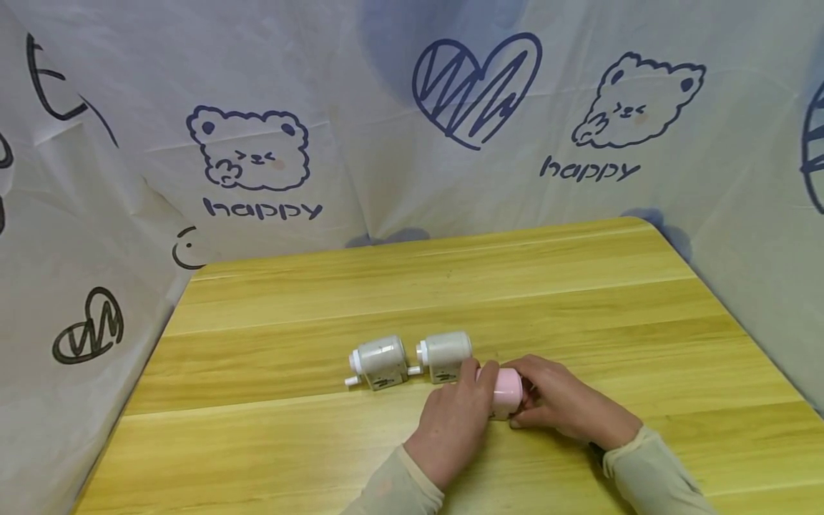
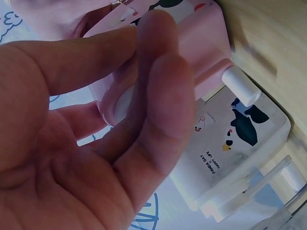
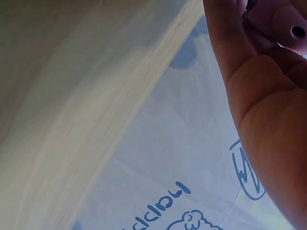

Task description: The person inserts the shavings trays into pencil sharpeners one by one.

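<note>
Both hands hold a pink crank pencil sharpener (image 1: 508, 390) low on the table, right of the middle. The left hand (image 1: 455, 422) grips its left end; the left wrist view shows curled fingers and thumb at the pink body, with the white-tipped crank handle (image 2: 241, 86) sticking out beside them. On the other end, the right hand (image 1: 558, 402) holds with thumb and fingers. A dark round hole (image 3: 298, 32) shows on the pink body in the right wrist view. Just left of it stand two grey-white crank sharpeners, one nearer (image 1: 448, 352) and one farther left (image 1: 383, 361).
The wood-grain table (image 1: 257, 443) has a rounded far corner. Pale cloth (image 1: 360, 129) with bear, heart and "happy" drawings hangs behind it and along both sides.
</note>
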`<move>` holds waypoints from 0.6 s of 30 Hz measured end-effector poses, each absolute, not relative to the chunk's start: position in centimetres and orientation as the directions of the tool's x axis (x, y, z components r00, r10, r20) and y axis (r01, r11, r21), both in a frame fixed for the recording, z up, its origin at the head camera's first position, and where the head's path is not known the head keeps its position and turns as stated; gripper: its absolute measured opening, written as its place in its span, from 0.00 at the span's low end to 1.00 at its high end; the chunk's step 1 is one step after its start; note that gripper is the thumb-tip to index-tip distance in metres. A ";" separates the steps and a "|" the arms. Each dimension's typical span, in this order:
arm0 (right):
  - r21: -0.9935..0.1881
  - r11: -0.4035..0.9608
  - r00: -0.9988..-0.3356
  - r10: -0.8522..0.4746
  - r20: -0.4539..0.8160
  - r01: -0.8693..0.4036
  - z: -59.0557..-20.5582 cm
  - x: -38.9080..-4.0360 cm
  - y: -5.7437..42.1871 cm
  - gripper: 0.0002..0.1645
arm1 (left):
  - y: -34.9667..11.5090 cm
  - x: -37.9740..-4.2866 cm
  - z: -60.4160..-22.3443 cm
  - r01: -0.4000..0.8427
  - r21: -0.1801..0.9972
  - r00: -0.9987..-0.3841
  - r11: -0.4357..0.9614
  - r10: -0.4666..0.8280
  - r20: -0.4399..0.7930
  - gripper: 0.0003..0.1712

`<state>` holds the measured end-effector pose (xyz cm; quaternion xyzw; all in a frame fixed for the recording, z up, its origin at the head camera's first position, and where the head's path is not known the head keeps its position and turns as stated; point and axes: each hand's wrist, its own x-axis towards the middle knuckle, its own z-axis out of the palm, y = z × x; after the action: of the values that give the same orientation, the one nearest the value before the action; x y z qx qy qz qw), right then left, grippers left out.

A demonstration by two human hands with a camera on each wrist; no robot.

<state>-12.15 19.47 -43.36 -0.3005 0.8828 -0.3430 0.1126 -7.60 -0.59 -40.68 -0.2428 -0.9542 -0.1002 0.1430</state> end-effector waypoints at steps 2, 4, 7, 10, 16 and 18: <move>-0.674 0.588 -0.796 -0.605 0.001 -0.448 -43.3 -12.2 19.4 0.36 | -0.6 -7.6 -40.7 0.493 0.121 -0.841 0.861 0.436 0.321 0.20; -0.675 0.586 -0.795 -0.607 0.002 -0.449 -43.3 -12.2 19.4 0.37 | -0.6 -7.6 -40.7 0.495 0.123 -0.840 0.860 0.438 0.320 0.20; -0.674 0.589 -0.798 -0.603 0.001 -0.446 -43.3 -12.2 19.4 0.37 | -0.6 -7.6 -40.6 0.495 0.128 -0.841 0.859 0.437 0.318 0.20; -0.674 0.591 -0.801 -0.598 0.002 -0.443 -43.3 -12.1 19.3 0.38 | -0.6 -7.6 -40.7 0.494 0.130 -0.843 0.860 0.437 0.315 0.20; -0.681 0.589 -0.807 -0.590 0.005 -0.435 -43.4 -12.0 19.1 0.37 | -0.5 -7.6 -40.7 0.492 0.128 -0.846 0.861 0.438 0.304 0.21; -0.683 0.585 -0.807 -0.590 0.011 -0.437 -43.5 -12.0 19.1 0.38 | -0.5 -7.6 -40.7 0.490 0.129 -0.848 0.862 0.438 0.299 0.21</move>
<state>-11.97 19.13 -43.47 -0.2906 0.8835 -0.3508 0.1093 -7.60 -0.51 -40.68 -0.2427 -0.9560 -0.1008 0.1305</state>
